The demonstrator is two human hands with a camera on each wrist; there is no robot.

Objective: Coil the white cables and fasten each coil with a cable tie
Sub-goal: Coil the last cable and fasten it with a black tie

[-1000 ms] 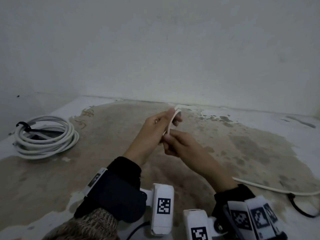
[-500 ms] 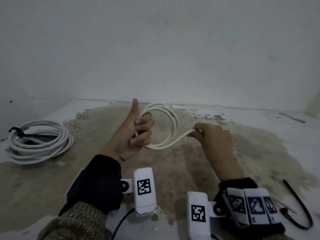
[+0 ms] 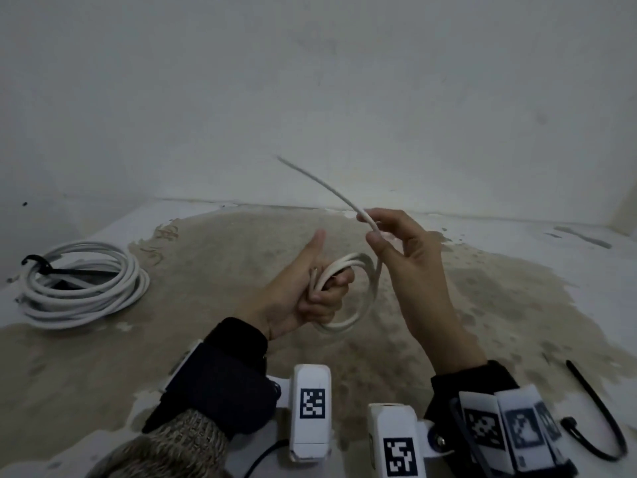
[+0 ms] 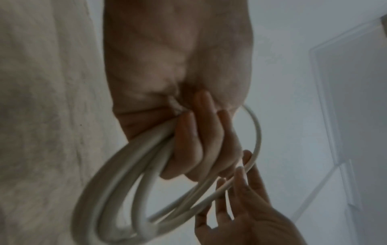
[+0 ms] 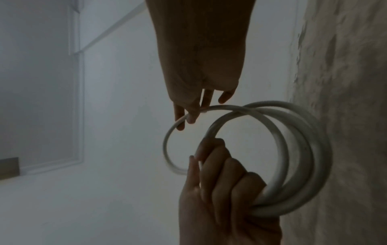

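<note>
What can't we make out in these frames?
- White cable: the stretch inside the left hand is hidden by curled fingers in all views; loop count uncertain.
- Free cable end: head view, motion-blurred.
- Tied coil: head view, tie's lock too small.
- Loose black cable tie: head view, head end too small.
- Right hand: wrist views dark, blurred.

Head view looks down from near; both close wrist views face along hands, sharing the thin white cable loops (image 3: 368, 291).
</note>
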